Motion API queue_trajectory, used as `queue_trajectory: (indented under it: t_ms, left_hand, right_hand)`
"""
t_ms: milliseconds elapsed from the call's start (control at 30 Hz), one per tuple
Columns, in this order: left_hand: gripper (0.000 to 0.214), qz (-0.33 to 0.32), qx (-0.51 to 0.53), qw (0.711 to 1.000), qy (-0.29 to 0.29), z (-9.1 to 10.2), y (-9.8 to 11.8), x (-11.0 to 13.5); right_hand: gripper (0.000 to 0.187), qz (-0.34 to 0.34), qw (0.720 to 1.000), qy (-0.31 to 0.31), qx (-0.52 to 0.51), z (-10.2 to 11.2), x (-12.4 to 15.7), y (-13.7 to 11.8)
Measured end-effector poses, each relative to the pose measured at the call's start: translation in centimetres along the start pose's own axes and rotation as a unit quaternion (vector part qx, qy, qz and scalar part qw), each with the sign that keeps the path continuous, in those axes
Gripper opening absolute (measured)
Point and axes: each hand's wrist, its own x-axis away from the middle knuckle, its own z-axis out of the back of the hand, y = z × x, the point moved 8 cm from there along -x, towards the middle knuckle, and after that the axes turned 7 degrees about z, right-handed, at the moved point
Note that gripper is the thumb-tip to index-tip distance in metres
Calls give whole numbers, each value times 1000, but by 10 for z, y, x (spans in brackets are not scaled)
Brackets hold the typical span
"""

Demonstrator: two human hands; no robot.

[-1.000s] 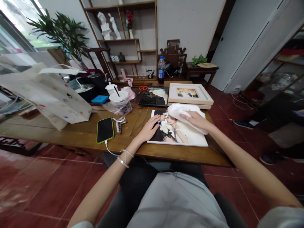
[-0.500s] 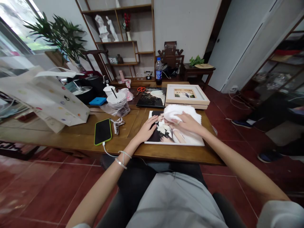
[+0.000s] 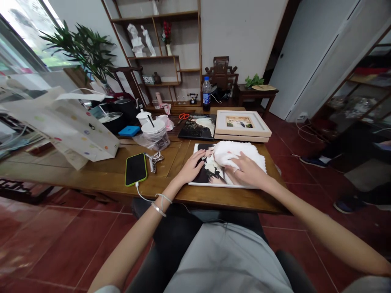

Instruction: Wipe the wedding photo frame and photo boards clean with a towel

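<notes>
A large photo print (image 3: 205, 175) of a couple lies flat near the front edge of the wooden table (image 3: 100, 175). My left hand (image 3: 191, 167) rests on the print's left edge, fingers stretched out flat and pressing it down. My right hand (image 3: 248, 173) lies on a white cloth (image 3: 232, 154), fingers curled over it and pressing it onto the picture. The cloth covers the print's upper right part.
Beyond the print lie a cream framed photo (image 3: 242, 124) and a dark print (image 3: 198, 126). A green-cased phone (image 3: 136, 168) on a cable and a metal clip (image 3: 153, 158) sit to the left, with lidded cups (image 3: 152, 130), a white spotted bag (image 3: 65, 124) and a bottle (image 3: 206, 95).
My right hand has drawn the white cloth down and toward me across the print, from its upper right to its middle. My left hand has stayed on the left edge.
</notes>
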Motion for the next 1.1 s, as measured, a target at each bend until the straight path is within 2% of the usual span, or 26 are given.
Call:
queue_trajectory:
  t_ms: [167,233,300,400,633,733,800,900,1100]
  left_hand:
    - [40,7,2,1000,-1,0,0,0]
    - [40,8,1,1000,0,0,1,0]
    - [40,8,0,1000,-1,0,0,0]
    - [40,6,-1,1000,2,0,0,0]
    - [39,7,4,1000,4,-1,-2,0]
    - [40,6,1,1000,4,-1,-2,0]
    - [40,7,1,1000,6,-1,-3,0]
    - [40,7,0,1000,5,-1,-2,0]
    - [39,6,1,1000,3,0,-1,1]
  right_hand:
    - [35,-84,996,7,-19,17,26,45]
    - [35,-105,994,-1,-25,19,33,55]
    - [35,-107,994,-18,-23,19,40,54]
    - [36,-85,995,-44,-20,17,53,32]
    - [29,-3,994,-101,-47,22,87,-54]
    - [30,2,993,-101,-66,22,86,-65]
    - [31,-20,994,-83,-69,21,77,-54]
    - [36,-53,996,-54,-52,18,54,-22]
    - [39,-63,997,-15,-48,16,-2,41]
